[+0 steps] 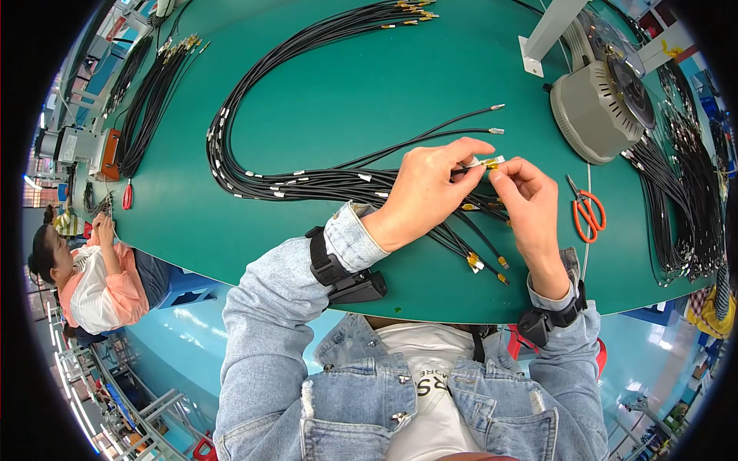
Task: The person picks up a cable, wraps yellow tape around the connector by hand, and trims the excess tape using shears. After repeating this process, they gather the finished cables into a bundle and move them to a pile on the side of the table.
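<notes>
Head view: the person's left hand point(423, 188) pinches a black cable's yellow-and-white end point(490, 164) between its fingers above the green desk point(354, 100), and the right hand's point(529, 203) fingers meet at that tip (whether they grip it, I cannot tell). Steadying the cable just behind its tip should keep fine work true. Room to move lies within the curve of the cable bundle point(311, 188); the desk's near edge passes under both forearms, and orange-handled snips point(582, 201) lie just rightward.

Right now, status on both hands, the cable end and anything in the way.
Left hand pinching cable end; right hand at its tip, grip unclear. Other cables running beneath left hand. Scissors off to the right, clear.
</notes>
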`<state>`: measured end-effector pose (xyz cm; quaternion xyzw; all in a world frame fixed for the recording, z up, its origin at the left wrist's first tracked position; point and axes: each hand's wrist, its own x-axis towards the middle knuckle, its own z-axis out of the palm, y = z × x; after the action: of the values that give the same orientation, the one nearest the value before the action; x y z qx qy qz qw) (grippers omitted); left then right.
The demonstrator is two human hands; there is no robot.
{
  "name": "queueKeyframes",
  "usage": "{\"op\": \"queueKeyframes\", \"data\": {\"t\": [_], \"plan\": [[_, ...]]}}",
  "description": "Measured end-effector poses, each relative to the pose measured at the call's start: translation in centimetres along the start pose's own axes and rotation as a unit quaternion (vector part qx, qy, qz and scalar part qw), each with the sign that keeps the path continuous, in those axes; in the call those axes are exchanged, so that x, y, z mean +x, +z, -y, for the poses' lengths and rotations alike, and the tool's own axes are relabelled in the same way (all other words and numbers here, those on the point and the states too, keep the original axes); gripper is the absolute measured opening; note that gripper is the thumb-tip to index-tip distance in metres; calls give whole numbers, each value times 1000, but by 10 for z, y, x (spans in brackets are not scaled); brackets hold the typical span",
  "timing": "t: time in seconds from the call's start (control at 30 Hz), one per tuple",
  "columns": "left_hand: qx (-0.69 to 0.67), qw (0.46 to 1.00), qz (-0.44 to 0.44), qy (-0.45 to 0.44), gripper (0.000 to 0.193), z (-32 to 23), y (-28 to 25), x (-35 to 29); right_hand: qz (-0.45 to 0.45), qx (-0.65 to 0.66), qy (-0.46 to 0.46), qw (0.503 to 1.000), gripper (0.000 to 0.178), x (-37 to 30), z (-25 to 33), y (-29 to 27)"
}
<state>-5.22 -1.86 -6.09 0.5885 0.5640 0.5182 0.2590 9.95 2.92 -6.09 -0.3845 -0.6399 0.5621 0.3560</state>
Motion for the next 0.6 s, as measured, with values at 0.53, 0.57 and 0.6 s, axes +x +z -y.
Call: {"op": "queueKeyframes", "data": {"t": [0.53,0.57,0.6], "plan": [[8,1000,0,1,18,2,0,0,3,17,26,1000,4,-1,2,0],[8,1000,-2,3,18,2,0,0,3,17,25,1000,4,-1,2,0],[8,1000,-2,3,18,2,0,0,4,17,15,1000,4,-1,2,0]]}}
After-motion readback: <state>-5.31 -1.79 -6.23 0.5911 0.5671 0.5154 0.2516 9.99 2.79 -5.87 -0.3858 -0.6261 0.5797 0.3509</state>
